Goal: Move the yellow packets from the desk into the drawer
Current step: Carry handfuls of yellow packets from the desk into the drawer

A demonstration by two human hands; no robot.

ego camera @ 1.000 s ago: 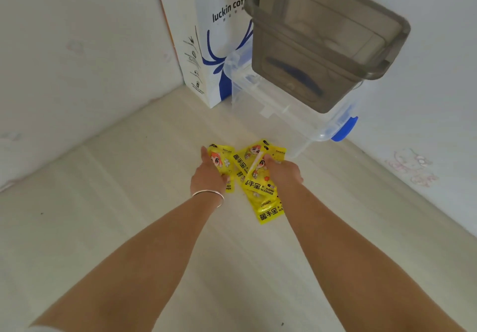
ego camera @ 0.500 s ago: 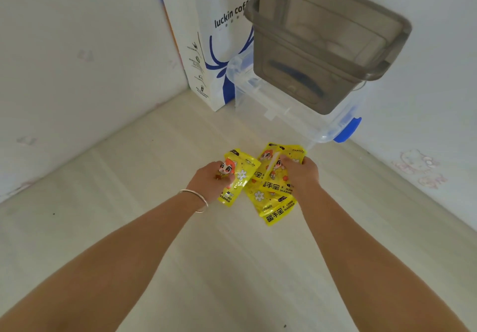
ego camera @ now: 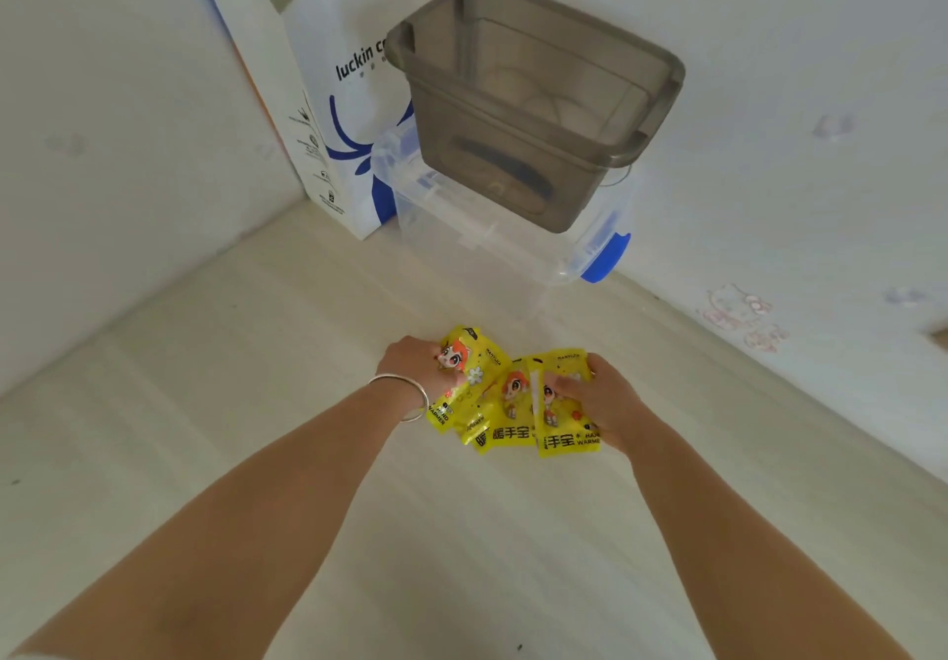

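Several yellow hand-warmer packets [ego camera: 513,403] with a cartoon face are bunched together just above the pale desk [ego camera: 256,403]. My left hand [ego camera: 418,367], with a silver bangle at the wrist, grips the leftmost packet [ego camera: 474,369]. My right hand [ego camera: 603,398] grips the rightmost packets, thumb on top. The overlapping packets between the hands are partly covered. No drawer shows in this view.
A clear plastic box with a blue latch [ego camera: 603,249] stands at the back against the wall, with a grey translucent bin [ego camera: 533,110] on top. A white and blue paper bag [ego camera: 338,110] stands to their left in the corner.
Both hands have pulled the packets together and drawn them back toward me, away from the clear box. The packets now lie more fanned out side by side.
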